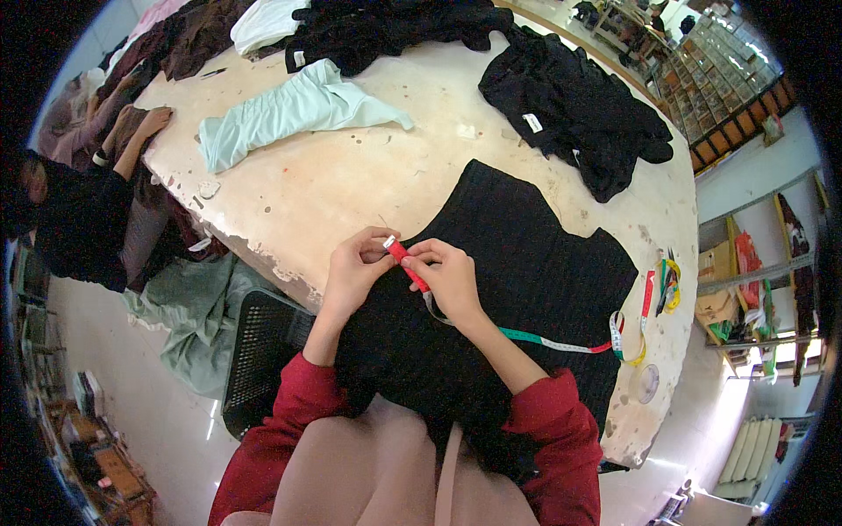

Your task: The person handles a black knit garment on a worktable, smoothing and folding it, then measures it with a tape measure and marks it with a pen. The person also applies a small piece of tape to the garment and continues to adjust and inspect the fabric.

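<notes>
A black sleeveless garment [517, 219] lies spread on the table in front of me, its near end over the edge toward my lap. Both hands are above it, pinching the red end section of a tape measure [396, 249] with a pale tip. My left hand [353, 272] grips it near the tip with thumb and fingers. Just beside it, my right hand [452, 279] is closed on the same strip a little farther along. From under my right wrist the tape runs right across the garment in green, white and red, then curls on the tabletop.
Piles of black clothing [579, 105] and a pale mint garment [298, 112] lie on the worn table [307, 188]. A black plastic basket [263, 351] with grey-green cloth stands at the left edge. Another person [83, 215] is at the far left. Shelves [759, 263] stand right.
</notes>
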Action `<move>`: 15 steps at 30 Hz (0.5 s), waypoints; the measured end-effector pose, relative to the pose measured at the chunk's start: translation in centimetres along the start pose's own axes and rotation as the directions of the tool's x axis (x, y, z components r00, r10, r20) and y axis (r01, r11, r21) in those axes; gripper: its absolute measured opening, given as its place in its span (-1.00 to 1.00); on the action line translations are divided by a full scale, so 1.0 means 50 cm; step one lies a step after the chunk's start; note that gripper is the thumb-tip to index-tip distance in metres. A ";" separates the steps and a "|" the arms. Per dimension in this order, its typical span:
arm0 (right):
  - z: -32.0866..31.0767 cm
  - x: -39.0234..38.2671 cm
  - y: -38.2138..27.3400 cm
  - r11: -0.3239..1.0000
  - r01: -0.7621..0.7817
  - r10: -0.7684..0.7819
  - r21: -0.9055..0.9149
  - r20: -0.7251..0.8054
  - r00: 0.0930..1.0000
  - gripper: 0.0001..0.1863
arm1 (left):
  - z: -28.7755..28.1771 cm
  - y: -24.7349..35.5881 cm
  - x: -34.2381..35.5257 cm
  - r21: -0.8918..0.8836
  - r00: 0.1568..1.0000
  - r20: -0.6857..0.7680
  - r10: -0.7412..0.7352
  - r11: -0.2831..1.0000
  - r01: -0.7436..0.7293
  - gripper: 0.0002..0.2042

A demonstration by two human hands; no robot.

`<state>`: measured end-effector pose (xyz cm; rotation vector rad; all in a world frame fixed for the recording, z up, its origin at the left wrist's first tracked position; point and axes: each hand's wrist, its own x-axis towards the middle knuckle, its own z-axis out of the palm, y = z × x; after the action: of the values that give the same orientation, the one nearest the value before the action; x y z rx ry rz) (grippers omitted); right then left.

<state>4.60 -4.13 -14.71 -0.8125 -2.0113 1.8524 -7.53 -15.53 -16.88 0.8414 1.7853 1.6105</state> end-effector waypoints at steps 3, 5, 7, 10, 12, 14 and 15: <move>-0.006 -0.012 -0.008 0.992 -0.044 0.042 -0.115 -0.022 0.999 -0.80 | -0.015 -0.011 0.002 0.038 0.997 0.057 -0.047 0.998 0.045 -0.67; -0.011 -0.013 -0.019 0.988 -0.118 0.117 -0.095 -0.008 0.993 -0.81 | -0.027 -0.008 -0.004 -0.009 0.993 0.116 -0.027 1.000 0.028 -0.67; -0.019 -0.010 -0.017 0.985 -0.151 0.151 -0.078 -0.007 0.989 -0.82 | -0.038 0.002 -0.002 -0.048 0.983 0.184 -0.017 0.999 0.026 -0.67; -0.023 -0.006 -0.019 0.983 -0.171 0.171 -0.064 -0.008 0.985 -0.82 | -0.035 0.043 -0.001 -0.022 0.977 0.179 -0.113 0.993 0.118 -0.74; -0.026 -0.001 -0.002 0.987 -0.149 0.149 -0.067 -0.004 0.989 -0.81 | -0.033 0.023 0.011 0.045 0.989 0.132 -0.070 0.997 0.065 -0.79; -0.046 -0.015 -0.003 0.992 -0.129 0.127 0.017 0.095 0.987 -0.76 | -0.033 -0.002 0.021 0.167 0.998 0.062 -0.012 0.986 0.001 -0.86; -0.069 -0.031 -0.009 0.981 -0.173 0.157 0.091 0.166 0.974 -0.74 | -0.033 -0.009 0.020 0.182 0.999 0.047 0.010 0.983 -0.019 -0.85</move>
<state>7.67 -2.23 -13.58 -0.8502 -1.9705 2.1588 -9.46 -15.81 -17.18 0.9678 1.9191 1.4406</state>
